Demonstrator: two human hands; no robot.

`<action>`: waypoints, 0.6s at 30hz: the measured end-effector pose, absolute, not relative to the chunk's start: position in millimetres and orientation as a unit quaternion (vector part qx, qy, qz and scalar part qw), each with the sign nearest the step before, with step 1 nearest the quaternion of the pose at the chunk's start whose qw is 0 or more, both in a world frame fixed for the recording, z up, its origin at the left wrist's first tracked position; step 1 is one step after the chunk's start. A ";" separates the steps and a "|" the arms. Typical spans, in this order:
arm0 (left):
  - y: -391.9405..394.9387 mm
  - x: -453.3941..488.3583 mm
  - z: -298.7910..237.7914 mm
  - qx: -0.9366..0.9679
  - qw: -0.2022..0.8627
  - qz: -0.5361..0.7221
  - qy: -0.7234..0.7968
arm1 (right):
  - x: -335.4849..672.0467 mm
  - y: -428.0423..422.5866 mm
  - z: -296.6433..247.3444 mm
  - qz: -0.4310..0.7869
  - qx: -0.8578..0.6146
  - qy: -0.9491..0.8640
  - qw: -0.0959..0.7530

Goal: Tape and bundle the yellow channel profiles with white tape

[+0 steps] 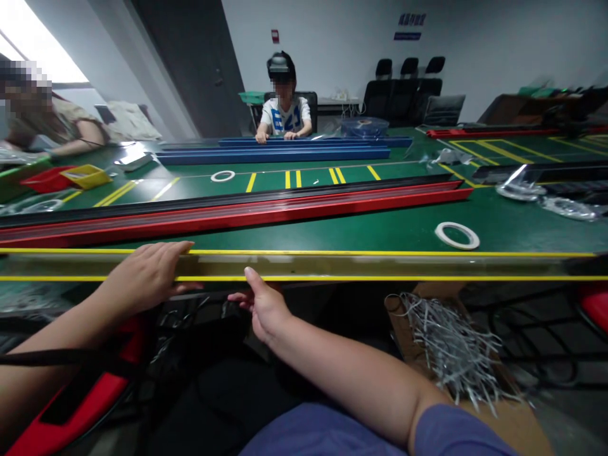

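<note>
A long channel-shaped strip with yellow edges (380, 266) lies along the near side of the table, its trough dull and shiny. My left hand (147, 272) grips it from above, fingers across the trough and thumb under the near edge. Further right, my right hand (268, 307) holds the near edge, thumb up against the trough and fingers curled below it. The undersides of the fingers are partly hidden. Just beyond lie a red strip (285, 206) and a black strip (237, 201), both long and roughly parallel to mine.
White tape rolls (457, 235) (223, 176) rest on the green table (351, 234). A cardboard box (403, 335) below holds a tangle of silvery strips (451, 345). Blue strips (285, 154) lie before a co-worker (285, 114); another person (61, 123) sits left, near coloured bins (85, 176).
</note>
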State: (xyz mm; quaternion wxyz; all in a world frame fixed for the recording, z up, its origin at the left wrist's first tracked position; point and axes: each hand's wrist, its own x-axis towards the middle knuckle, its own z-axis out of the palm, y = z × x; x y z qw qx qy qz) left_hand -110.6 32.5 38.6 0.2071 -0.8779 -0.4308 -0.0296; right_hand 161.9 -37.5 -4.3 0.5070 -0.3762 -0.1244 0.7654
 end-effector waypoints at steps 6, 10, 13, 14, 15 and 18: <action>30.8 -103.1 43.1 -0.870 0.161 -0.030 -0.464 | 174.8 -46.6 -7.2 0.795 -0.323 -0.134 0.496; 23.2 -101.4 44.6 -0.867 0.141 -0.020 -0.478 | 185.4 -54.1 -19.7 0.791 -0.339 -0.214 0.462; 18.3 -100.6 45.5 -0.865 0.119 -0.003 -0.487 | 190.2 -56.8 -26.2 0.778 -0.369 -0.273 0.429; 17.5 -100.3 45.6 -0.864 0.112 0.003 -0.491 | 191.3 -56.9 -27.2 0.775 -0.377 -0.286 0.419; 17.3 -100.2 45.5 -0.863 0.104 0.008 -0.494 | 192.3 -56.7 -27.8 0.773 -0.384 -0.294 0.410; 19.1 -100.1 42.4 -0.858 0.082 0.010 -0.506 | 194.6 -54.9 -28.6 0.775 -0.395 -0.297 0.394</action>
